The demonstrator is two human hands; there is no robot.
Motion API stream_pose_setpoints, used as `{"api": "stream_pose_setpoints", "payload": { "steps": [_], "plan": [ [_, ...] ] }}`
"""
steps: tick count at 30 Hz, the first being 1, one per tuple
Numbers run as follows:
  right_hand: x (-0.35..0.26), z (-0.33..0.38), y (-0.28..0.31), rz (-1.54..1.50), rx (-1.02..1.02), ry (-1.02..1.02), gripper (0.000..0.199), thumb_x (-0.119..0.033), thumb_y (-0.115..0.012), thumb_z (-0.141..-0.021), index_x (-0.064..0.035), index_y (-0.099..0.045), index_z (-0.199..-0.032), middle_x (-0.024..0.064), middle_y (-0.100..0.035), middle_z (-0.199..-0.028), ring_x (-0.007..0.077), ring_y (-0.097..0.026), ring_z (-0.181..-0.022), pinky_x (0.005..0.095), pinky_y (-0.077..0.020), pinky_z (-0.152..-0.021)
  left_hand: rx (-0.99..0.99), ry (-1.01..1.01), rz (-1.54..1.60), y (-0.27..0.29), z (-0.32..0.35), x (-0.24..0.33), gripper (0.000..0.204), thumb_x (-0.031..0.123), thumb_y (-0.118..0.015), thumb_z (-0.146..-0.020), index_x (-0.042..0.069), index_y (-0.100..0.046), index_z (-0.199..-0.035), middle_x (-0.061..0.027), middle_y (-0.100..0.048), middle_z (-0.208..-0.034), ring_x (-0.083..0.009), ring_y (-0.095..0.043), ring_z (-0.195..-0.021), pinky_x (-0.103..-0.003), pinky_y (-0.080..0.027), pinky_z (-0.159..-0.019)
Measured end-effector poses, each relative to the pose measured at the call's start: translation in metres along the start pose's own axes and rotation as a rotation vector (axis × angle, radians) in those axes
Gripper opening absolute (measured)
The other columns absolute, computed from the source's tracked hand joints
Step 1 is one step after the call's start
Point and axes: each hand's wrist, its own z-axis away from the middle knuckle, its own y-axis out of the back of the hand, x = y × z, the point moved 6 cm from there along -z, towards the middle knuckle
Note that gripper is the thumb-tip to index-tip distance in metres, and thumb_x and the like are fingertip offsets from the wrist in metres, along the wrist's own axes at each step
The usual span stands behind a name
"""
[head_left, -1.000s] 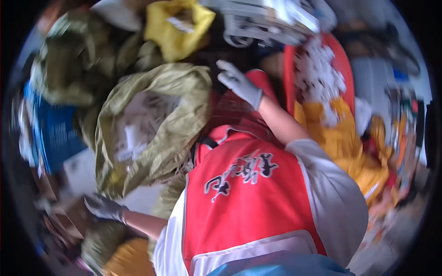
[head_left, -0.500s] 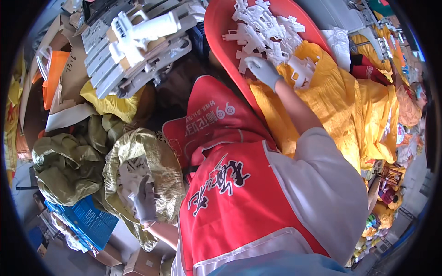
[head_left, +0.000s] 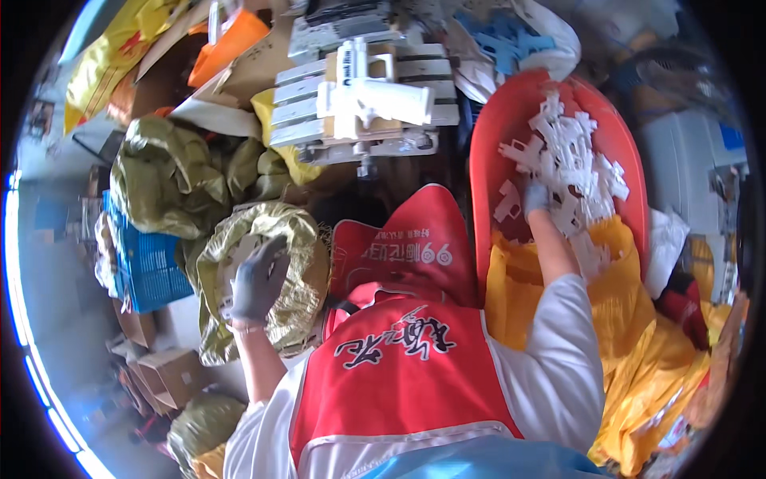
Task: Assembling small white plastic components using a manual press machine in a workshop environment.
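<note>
My left hand (head_left: 257,286), in a grey glove, hovers over the mouth of an olive woven sack (head_left: 307,259). Its fingers are loosely curved and apart, with nothing visible in them. White pieces (head_left: 227,275) show inside the sack beside it. On the right, my gloved right hand (head_left: 537,196) reaches into a red oval tub (head_left: 488,160), among heaped white plastic toy pistol parts (head_left: 573,152). Its fingertips are lost among the parts, so any grip is hidden. Ahead of me, larger white toy pistol parts (head_left: 371,97) lie on cardboard over a grey slatted stand (head_left: 295,112).
A yellow-orange woven sack (head_left: 622,319) drapes over the tub's near end. Light blue toy pistol parts (head_left: 511,44) lie beyond the tub. To the left are a blue crate (head_left: 155,267), a crumpled olive sack (head_left: 163,180) and an orange piece (head_left: 227,49) in a carton.
My view has turned, shifting the scene. The left hand has risen from inside the olive sack to above its mouth. My right hand has reached deeper among the white parts.
</note>
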Motion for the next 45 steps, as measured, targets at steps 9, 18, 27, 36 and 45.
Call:
{"api": "stream_pose_setpoints", "payload": {
  "steps": [9,18,27,36,45],
  "plan": [
    [0.042,0.083,0.084,-0.359,0.012,-0.056,0.059,-0.001,-0.06,-0.071,-0.0115,-0.04,-0.126,0.021,-0.038,-0.134,0.0417,-0.056,-0.106,0.048,-0.0495,-0.084,0.456,-0.521,-0.022,0.053,-0.08,0.087,0.031,0.003,-0.063,-0.081,0.0,-0.061,-0.111,-0.0154,-0.065,-0.108,-0.0276,-0.064,-0.098,-0.033,-0.05,-0.083],
    [0.074,0.165,0.249,-1.304,0.561,0.067,0.045,0.002,-0.058,-0.079,-0.0056,-0.05,-0.123,0.0134,-0.055,-0.119,0.0268,-0.055,-0.107,0.0337,-0.0435,-0.092,0.221,-0.692,-0.009,0.051,-0.167,0.113,0.037,0.012,-0.066,-0.079,0.009,-0.06,-0.115,-0.0139,-0.063,-0.109,-0.0311,-0.062,-0.101,-0.035,-0.049,-0.086],
    [-0.052,0.158,0.416,-2.153,0.616,0.619,0.038,-0.015,-0.058,-0.092,-0.0057,-0.048,-0.127,0.0087,-0.054,-0.122,0.0175,-0.055,-0.107,0.0301,-0.0484,-0.087,0.553,-0.436,0.338,0.07,-0.129,0.044,0.032,0.009,-0.07,-0.078,0.006,-0.063,-0.11,-0.0104,-0.067,-0.104,-0.0203,-0.067,-0.088,-0.03,-0.051,-0.08],
    [-0.108,0.129,0.465,-1.082,0.795,0.729,0.035,-0.002,-0.064,-0.08,-0.0102,-0.064,-0.114,0.0082,-0.061,-0.111,0.0164,-0.06,-0.096,0.0258,-0.0512,-0.078,0.58,-0.009,0.608,0.051,-0.02,-0.077,0.033,0.006,-0.067,-0.084,0.005,-0.061,-0.117,-0.0021,-0.068,-0.101,-0.0084,-0.06,-0.087,-0.022,-0.049,-0.074],
    [-0.025,0.129,0.398,-1.587,0.22,0.457,0.052,-0.02,-0.055,-0.095,-0.0099,-0.034,-0.142,0.0127,-0.045,-0.135,0.0258,-0.042,-0.129,0.031,-0.0429,-0.092,0.578,0.205,0.442,0.039,0.037,-0.123,0.031,0.006,-0.059,-0.088,0.004,-0.061,-0.119,-0.0032,-0.062,-0.099,-0.0101,-0.054,-0.085,-0.025,-0.048,-0.074]
  ]
}}
